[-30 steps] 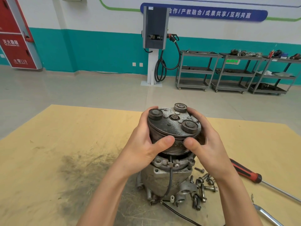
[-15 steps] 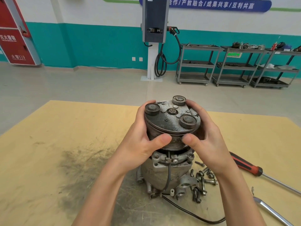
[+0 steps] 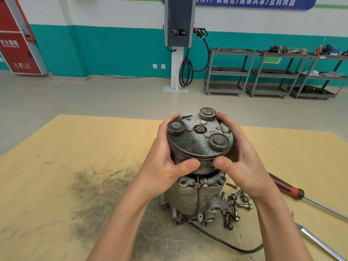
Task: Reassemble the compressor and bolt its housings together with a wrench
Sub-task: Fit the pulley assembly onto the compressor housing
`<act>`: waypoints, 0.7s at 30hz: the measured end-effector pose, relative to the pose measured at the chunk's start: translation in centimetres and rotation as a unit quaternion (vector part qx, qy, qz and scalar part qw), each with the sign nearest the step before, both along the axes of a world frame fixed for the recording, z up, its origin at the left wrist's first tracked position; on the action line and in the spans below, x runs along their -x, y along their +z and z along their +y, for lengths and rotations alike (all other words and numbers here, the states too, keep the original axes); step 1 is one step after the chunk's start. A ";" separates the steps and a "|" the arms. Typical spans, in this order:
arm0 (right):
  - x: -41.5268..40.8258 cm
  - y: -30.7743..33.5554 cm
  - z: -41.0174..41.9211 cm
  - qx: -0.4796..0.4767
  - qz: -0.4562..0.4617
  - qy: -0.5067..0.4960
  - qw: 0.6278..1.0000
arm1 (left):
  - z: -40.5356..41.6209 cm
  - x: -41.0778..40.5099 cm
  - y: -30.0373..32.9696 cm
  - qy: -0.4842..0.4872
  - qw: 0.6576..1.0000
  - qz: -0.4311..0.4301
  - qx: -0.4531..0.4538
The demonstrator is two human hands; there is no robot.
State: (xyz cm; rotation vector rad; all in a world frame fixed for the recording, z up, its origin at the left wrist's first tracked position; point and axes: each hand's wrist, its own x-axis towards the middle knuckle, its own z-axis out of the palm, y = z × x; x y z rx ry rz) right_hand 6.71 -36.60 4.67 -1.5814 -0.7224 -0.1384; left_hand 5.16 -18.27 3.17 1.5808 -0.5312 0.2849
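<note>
While both our hands wrap the grooved pulley (image 3: 199, 146), left hand (image 3: 165, 162) at its nine o'clock, right hand (image 3: 239, 162) at three, thumbs pressed on its near rim, we judge we are seating it on the compressor body (image 3: 194, 198). That body stands mid-board, long axis upright, clutch face up and tilted toward us. Whether the pulley is fully seated we cannot tell; next, loose bolts (image 3: 237, 204) at four o'clock need fitting.
</note>
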 end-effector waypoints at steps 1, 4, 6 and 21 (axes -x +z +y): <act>0.0 0.0 0.0 0.001 -0.001 0.002 1.000 | 0.0 0.0 0.0 0.001 1.000 -0.002 -0.002; -0.1 -0.1 -0.1 0.002 -0.002 0.005 1.000 | 0.0 0.0 0.2 0.006 1.000 -0.008 -0.008; -0.1 -0.1 -0.1 0.004 -0.004 0.002 1.000 | 0.0 0.1 0.4 0.011 1.000 -0.013 -0.010; -0.1 -0.2 -0.4 0.001 0.003 -0.032 0.999 | -0.3 -0.5 0.9 0.027 0.999 -0.022 -0.012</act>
